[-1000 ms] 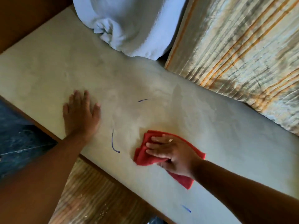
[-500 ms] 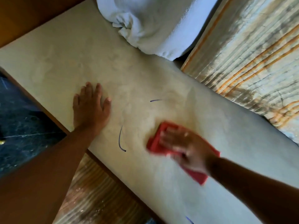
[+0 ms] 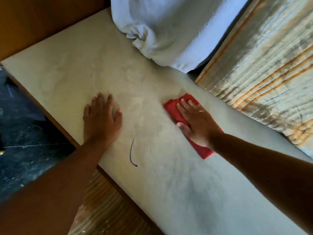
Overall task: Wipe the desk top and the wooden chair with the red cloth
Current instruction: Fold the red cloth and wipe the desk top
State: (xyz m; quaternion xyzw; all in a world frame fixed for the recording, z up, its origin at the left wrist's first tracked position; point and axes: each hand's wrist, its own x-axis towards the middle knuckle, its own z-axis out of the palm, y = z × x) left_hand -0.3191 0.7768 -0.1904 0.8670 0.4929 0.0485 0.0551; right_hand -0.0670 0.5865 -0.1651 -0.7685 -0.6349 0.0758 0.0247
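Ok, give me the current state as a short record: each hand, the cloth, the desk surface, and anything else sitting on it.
left hand: flat, palm down on the desk top, holding nothing
right hand: flat, pressing on the red cloth
red cloth: folded, lying on the desk top, mostly under the hand
desk top: pale, dusty smears; curved blue pen mark near the front edge
white towel: bunched at the back edge
chair: not identifiable

matt, smudged desk top [image 3: 71, 70]; soft red cloth [image 3: 174, 109].
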